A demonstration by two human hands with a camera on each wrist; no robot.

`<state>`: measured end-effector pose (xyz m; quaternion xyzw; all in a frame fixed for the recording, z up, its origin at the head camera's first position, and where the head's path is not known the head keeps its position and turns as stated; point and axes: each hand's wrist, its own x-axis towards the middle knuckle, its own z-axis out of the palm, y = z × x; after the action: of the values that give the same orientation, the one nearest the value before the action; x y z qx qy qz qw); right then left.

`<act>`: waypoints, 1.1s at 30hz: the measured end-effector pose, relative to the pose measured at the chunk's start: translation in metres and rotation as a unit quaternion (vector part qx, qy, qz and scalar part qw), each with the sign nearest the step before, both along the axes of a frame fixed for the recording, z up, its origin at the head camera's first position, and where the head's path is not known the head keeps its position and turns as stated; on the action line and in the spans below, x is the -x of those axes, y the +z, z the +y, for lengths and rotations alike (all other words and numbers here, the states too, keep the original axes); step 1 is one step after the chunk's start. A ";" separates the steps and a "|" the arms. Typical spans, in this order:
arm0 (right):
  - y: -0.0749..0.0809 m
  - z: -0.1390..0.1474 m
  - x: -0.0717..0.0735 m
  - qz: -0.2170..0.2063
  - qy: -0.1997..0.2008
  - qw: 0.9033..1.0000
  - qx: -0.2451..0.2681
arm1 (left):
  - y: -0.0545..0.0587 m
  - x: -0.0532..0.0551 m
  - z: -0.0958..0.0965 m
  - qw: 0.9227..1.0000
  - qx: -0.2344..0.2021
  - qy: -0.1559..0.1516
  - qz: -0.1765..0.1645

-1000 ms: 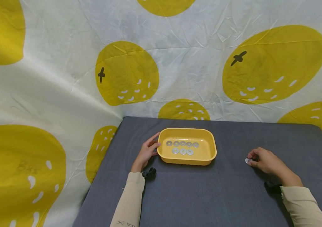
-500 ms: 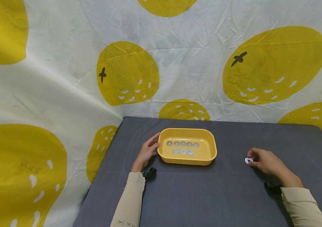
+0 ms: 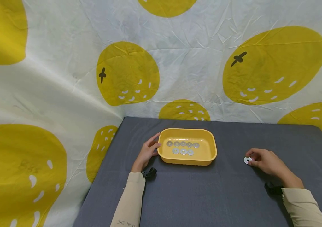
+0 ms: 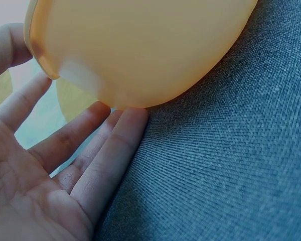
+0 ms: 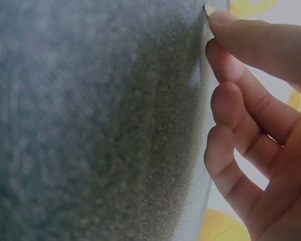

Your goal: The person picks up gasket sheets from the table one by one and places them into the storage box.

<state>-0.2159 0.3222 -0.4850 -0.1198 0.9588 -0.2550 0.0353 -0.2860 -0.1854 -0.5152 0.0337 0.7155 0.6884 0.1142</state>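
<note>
In the head view, my left hand (image 3: 146,151) holds the left side of a yellow plastic tray (image 3: 187,161). The thumb reaches over the rim, while the other fingers (image 4: 110,160) lie fairly straight against the outer wall. Flat metal washers lie inside the tray in two rows, several in the far row (image 3: 183,143) and three in the near row (image 3: 183,151). Off to the tray's right, my right hand (image 3: 268,161) pinches a single washer (image 3: 247,160) between thumb and forefinger, low over the cloth. Only the edge of this washer shows in the right wrist view; its remaining fingers curl loosely.
A dark grey cloth (image 3: 195,195) covers the table. Behind and to the left hangs a white curtain (image 3: 189,75) printed with yellow fruit. Each wrist wears a black strap, the left strap (image 3: 149,172) lying near the tray's front left corner.
The washer in my right hand has turned so that more of its face and its hole show, and it has shifted slightly left. My left hand and the tray stay put.
</note>
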 end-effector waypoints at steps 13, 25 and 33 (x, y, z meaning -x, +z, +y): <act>0.000 -0.003 0.004 0.008 -0.017 0.998 0.055 | 0.002 0.000 0.001 1.000 -0.002 0.000 0.003; 0.003 -0.011 0.011 0.059 -0.031 0.989 0.134 | 0.001 0.001 0.001 1.000 -0.004 0.005 -0.005; 0.012 -0.032 0.021 0.090 -0.029 0.980 0.178 | 0.003 0.001 0.001 1.000 -0.003 0.004 -0.009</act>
<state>-0.2367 0.2901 -0.4726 -0.1190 0.9005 -0.4104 -0.0806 -0.2874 -0.1842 -0.5125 0.0251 0.7129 0.6909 0.1174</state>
